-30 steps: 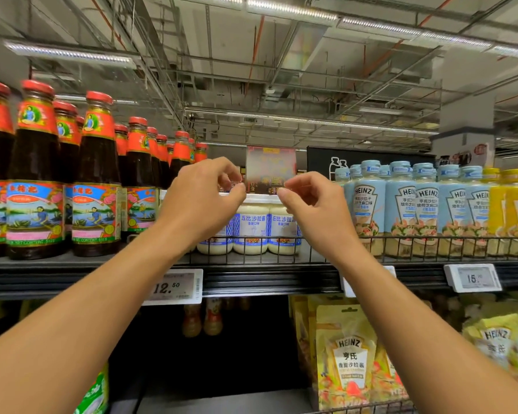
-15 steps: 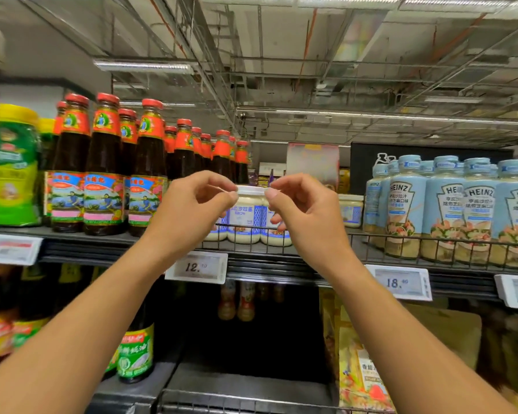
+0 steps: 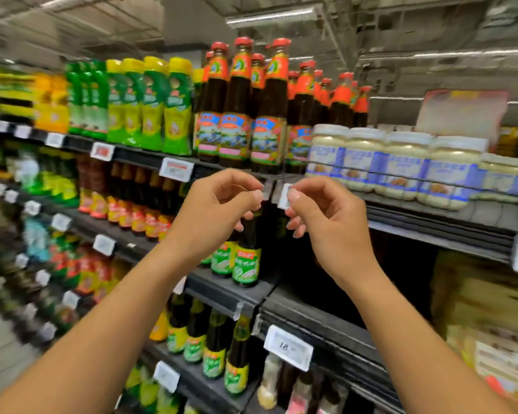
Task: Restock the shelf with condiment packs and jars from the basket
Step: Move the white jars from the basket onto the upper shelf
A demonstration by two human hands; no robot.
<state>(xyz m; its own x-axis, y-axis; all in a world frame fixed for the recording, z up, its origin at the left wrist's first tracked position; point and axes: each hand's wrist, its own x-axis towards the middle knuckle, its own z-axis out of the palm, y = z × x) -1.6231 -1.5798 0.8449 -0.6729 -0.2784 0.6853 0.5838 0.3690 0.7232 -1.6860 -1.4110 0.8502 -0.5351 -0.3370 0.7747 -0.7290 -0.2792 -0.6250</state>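
Centrally, both hands are held up on the near side of the top shelf's front edge (image 3: 431, 218). The left hand (image 3: 213, 216) is seen with its fingers curled and the thumb laid against the forefinger, and nothing is seen in it. The right hand (image 3: 329, 222) is curled the same way. A small white tab (image 3: 283, 196) shows at its thumb tip, but whether it is pinched or sits on the shelf edge behind cannot be told, as the view is blurred. A narrow gap is left between the two thumbs.

The white-lidded jars (image 3: 401, 162) stand in a row on the top shelf, to the right of and farther than the right hand, apart from it and kept behind a thin wire rail (image 3: 371, 173). Just left of them red-capped dark bottles (image 3: 266, 115) are packed close, with green and yellow packs (image 3: 150, 106) further left. Under the top shelf, right of the right hand, a dark open bay (image 3: 401, 273) is seen. Green-labelled bottles (image 3: 245, 261) stand at the front of the next shelf down, partly hidden by the left hand. A price tag (image 3: 176, 169) is clipped to the top shelf's edge, left of the hands.
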